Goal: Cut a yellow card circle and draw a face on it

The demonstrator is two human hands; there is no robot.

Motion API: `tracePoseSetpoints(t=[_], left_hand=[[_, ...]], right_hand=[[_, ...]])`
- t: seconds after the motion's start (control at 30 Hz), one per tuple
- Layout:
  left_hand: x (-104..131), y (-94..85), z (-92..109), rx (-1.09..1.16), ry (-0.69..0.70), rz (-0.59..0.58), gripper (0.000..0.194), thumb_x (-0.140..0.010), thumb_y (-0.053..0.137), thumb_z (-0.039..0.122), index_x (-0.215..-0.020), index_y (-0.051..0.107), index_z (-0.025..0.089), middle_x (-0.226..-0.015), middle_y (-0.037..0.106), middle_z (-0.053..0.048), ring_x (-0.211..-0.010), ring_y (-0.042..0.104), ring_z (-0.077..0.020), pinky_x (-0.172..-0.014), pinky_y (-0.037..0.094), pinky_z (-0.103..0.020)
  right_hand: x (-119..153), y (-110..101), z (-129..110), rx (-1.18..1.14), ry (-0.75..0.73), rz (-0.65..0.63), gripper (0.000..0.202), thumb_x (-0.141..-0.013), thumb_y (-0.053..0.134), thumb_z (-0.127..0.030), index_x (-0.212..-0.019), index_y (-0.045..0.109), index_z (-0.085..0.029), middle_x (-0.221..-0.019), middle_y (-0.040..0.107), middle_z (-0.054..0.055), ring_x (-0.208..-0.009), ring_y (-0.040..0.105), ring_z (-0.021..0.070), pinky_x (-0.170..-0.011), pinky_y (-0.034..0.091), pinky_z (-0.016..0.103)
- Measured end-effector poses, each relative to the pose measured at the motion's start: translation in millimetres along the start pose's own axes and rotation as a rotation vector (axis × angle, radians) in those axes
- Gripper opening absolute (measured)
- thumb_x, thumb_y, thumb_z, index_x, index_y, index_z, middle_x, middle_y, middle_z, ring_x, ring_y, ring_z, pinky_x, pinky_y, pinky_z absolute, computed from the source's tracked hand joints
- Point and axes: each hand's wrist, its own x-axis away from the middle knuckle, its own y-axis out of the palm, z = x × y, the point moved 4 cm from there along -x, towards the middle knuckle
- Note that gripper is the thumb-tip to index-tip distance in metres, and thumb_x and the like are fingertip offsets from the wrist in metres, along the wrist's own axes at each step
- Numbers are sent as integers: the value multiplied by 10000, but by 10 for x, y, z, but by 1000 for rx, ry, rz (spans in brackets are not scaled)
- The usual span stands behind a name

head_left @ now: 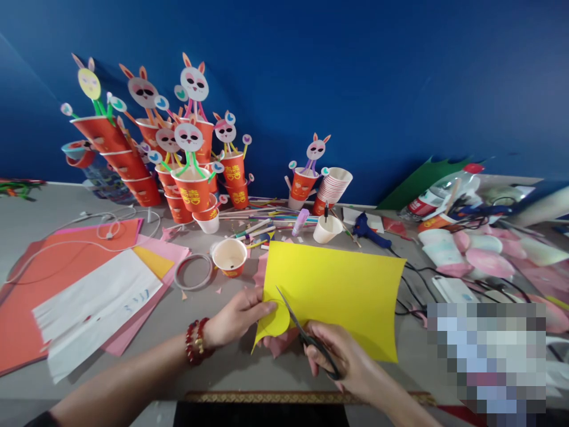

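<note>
A large yellow paper sheet (pixel 338 290) is held up over the table, its lower left corner partly cut into a rounded shape. My left hand (pixel 244 314), wearing red bead bracelets, pinches that rounded yellow piece (pixel 274 320) between thumb and fingers. My right hand (pixel 331 353) grips a pair of black-handled scissors (pixel 296 320). Their blades are slightly parted and lie at the edge of the rounded cut. Pink paper (pixel 280 344) shows below the yellow piece.
Red cups with rabbit figures (pixel 191 187) stand along the blue wall. Nearby are an open paper cup (pixel 230 258), a tape roll (pixel 193 271), a white cup (pixel 328 230) and a blue glue gun (pixel 371 231). Coloured sheets (pixel 89 255) lie left; cables and a bottle (pixel 448 190) are right.
</note>
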Motion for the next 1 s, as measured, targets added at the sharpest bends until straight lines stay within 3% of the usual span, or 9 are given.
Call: tracePoseSetpoints(t=[0.33,0.8,1.0], left_hand=[[22,-15,44,-65,12,10,407,-904,618,542,-953,629,138,-760,736,-62,-526,629,-114,-497,503,-192],[28,-19,63,-46,-19,-5,419,-887,632,559,-931,625,142,-733,724,-45,-506,614,-100,-468,473,-171],[32,-28,64,-26,-32,7,430,-869,651,565,-930,644,139,-715,724,-45,-489,612,-103,-464,467,-176]], right_hand=[[-13,-34,-141,29,-30,6,544,-886,508,-717,-757,482,-189,-632,525,-17,-527,460,96,-484,333,199],[-46,-37,-117,-10,-34,10,551,-865,534,-720,-722,414,-202,-620,458,-35,-543,466,100,-510,379,207],[-40,-50,-61,13,-53,17,474,-918,544,-616,-725,414,-202,-646,485,-21,-561,488,103,-515,387,206]])
